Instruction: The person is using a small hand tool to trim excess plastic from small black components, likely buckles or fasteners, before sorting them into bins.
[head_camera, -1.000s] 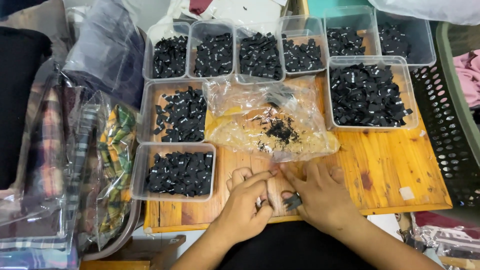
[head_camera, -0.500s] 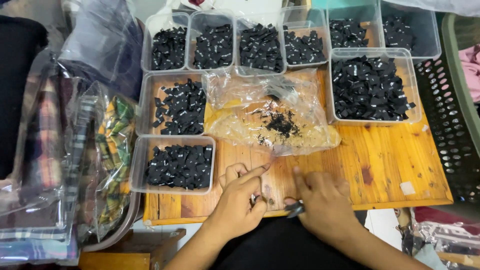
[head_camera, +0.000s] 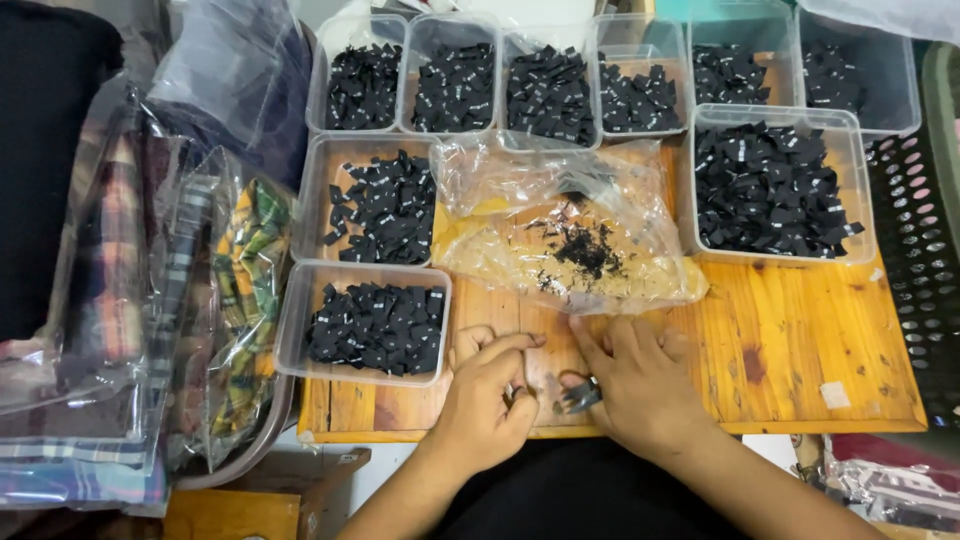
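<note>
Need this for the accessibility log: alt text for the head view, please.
Two hands, left and right, rest on a wooden board, the right pinching a small dark clip. Above them lies a clear bag of black scraps, ringed by clear tubs full of small black tags. Bagged plaid cloth sits at left.

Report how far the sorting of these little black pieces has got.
Done: nine clear tubs already hold black pieces. In hand: the right hand pinches a small dark clip-like tool on the wooden board, and the left hand works beside it with fingers curled. Left: a scatter of black bits remains in the clear plastic bag.
</note>
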